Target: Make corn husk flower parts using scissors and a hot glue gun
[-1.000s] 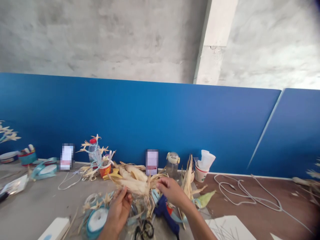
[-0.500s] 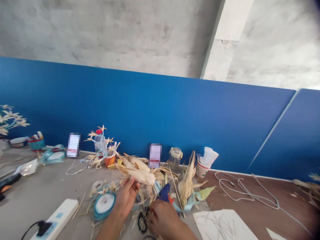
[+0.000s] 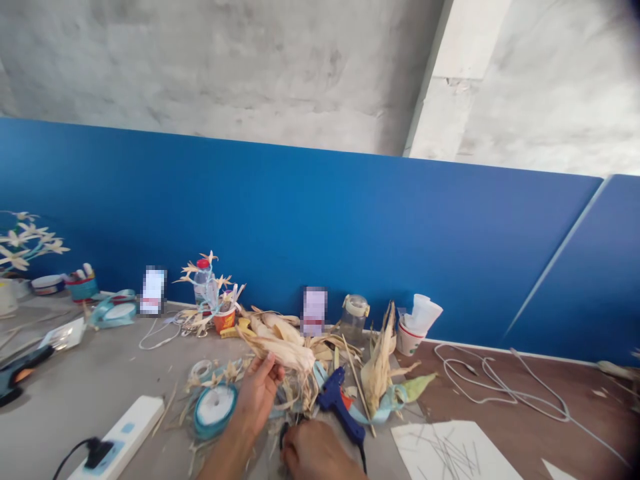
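Observation:
My left hand (image 3: 261,387) is closed, thumb and fingers pinching the lower edge of a pale dried corn husk (image 3: 287,353). My right hand (image 3: 317,448) is curled low in the middle, fingers closed over black-handled scissors (image 3: 284,433); most of the scissors is hidden under the hand. Just right of it lies a blue glue gun (image 3: 341,405) with an orange trigger. A roll of teal ribbon (image 3: 216,408) sits left of my left wrist. Husk scraps and shreds (image 3: 300,390) lie between and beyond both hands.
Behind stand a phone (image 3: 314,312), a lidded jar (image 3: 354,317), a paper cup (image 3: 411,337) and husk flowers (image 3: 210,280). A standing husk bundle (image 3: 379,373) is to the right, near white paper (image 3: 450,450) with thin wires. A power strip (image 3: 120,437) lies front left, before a blue partition (image 3: 320,220).
My right hand has moved down and left, away from the glue gun and over the scissors, so the glue gun now shows whole. My left hand still holds the husk.

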`<act>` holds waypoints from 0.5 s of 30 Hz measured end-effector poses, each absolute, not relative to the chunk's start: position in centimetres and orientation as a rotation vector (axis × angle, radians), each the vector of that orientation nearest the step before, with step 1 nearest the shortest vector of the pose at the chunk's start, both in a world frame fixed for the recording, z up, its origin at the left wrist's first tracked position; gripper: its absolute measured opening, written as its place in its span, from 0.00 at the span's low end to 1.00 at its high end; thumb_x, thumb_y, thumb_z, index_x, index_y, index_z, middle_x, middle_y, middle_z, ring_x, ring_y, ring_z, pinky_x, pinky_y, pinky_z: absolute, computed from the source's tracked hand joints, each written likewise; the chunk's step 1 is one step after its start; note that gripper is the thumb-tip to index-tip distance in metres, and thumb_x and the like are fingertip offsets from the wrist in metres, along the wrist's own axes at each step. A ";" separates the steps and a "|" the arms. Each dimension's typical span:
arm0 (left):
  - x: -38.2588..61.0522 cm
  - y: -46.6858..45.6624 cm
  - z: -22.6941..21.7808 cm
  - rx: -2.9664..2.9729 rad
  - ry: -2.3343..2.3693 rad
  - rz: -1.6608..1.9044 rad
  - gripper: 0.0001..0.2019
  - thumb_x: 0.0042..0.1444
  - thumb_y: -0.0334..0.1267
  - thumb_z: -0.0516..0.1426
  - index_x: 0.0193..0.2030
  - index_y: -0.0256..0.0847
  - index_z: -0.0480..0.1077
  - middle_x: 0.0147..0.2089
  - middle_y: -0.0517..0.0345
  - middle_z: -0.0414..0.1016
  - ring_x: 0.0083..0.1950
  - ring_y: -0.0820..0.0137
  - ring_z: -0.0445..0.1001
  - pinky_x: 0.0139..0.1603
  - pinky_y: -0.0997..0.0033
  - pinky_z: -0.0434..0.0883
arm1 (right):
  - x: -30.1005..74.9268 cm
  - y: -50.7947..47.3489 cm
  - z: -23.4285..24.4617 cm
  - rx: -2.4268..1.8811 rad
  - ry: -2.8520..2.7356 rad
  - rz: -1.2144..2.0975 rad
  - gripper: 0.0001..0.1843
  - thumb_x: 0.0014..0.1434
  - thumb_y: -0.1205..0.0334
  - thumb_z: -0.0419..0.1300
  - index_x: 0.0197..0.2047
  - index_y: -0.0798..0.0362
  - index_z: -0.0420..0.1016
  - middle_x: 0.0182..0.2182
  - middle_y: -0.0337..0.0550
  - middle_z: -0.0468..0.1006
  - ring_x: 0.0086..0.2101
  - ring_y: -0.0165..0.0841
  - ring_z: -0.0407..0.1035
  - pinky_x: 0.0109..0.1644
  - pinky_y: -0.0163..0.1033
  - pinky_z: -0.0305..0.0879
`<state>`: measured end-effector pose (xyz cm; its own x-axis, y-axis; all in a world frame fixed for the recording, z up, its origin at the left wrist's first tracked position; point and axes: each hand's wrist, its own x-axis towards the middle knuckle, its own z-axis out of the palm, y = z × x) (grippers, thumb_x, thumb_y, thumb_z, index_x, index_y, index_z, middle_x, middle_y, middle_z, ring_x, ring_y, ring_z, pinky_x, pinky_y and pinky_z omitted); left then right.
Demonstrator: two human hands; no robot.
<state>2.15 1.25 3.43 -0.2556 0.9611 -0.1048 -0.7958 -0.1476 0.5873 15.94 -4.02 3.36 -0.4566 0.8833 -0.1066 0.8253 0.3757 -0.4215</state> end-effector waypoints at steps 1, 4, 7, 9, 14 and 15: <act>2.2 1.2 3.5 0.352 0.641 1.731 0.12 0.37 0.31 0.70 0.27 0.36 0.71 0.24 0.62 0.75 0.24 0.76 0.72 0.25 0.79 0.71 | 15.8 -4.0 3.1 -1.570 -2.475 0.639 0.12 0.52 0.62 0.55 0.31 0.51 0.81 0.33 0.54 0.83 0.36 0.43 0.78 0.35 0.37 0.67; 2.2 1.3 3.6 0.368 0.638 1.734 0.11 0.38 0.31 0.69 0.27 0.35 0.72 0.24 0.61 0.75 0.23 0.76 0.71 0.23 0.79 0.71 | 15.7 -3.8 2.8 -1.577 -2.439 0.621 0.12 0.54 0.63 0.55 0.30 0.52 0.81 0.31 0.53 0.83 0.35 0.41 0.78 0.36 0.35 0.67; 2.2 1.4 3.3 0.345 0.640 1.730 0.11 0.38 0.30 0.69 0.28 0.35 0.72 0.25 0.60 0.76 0.24 0.76 0.72 0.24 0.79 0.71 | 15.6 -4.0 3.2 -1.565 -2.448 0.590 0.12 0.54 0.63 0.55 0.33 0.53 0.81 0.34 0.52 0.82 0.37 0.41 0.77 0.39 0.36 0.67; 2.1 1.5 3.2 0.336 0.641 1.727 0.11 0.37 0.29 0.69 0.28 0.35 0.72 0.25 0.60 0.77 0.24 0.76 0.72 0.24 0.79 0.71 | 15.5 -4.3 3.6 -1.573 -2.470 0.577 0.12 0.54 0.63 0.55 0.35 0.53 0.81 0.37 0.54 0.82 0.39 0.43 0.76 0.41 0.38 0.68; 2.0 1.4 3.3 0.355 0.658 1.733 0.11 0.37 0.30 0.69 0.27 0.36 0.72 0.24 0.61 0.75 0.23 0.76 0.71 0.24 0.78 0.70 | 15.1 -4.4 4.0 -1.612 -2.473 0.625 0.12 0.54 0.62 0.56 0.35 0.54 0.81 0.39 0.55 0.81 0.40 0.46 0.76 0.41 0.40 0.69; 2.0 1.4 3.3 0.361 0.667 1.730 0.11 0.37 0.30 0.69 0.26 0.36 0.72 0.23 0.61 0.75 0.22 0.76 0.71 0.24 0.78 0.70 | 15.1 -4.4 4.0 -1.616 -2.456 0.630 0.13 0.54 0.62 0.55 0.35 0.54 0.81 0.39 0.56 0.81 0.40 0.46 0.76 0.41 0.40 0.68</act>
<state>2.00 1.38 3.35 -0.2650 0.9584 -0.1057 -0.7812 -0.1491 0.6062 15.10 -4.43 4.03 -0.4160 0.9022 -0.1140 0.8458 0.3377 -0.4131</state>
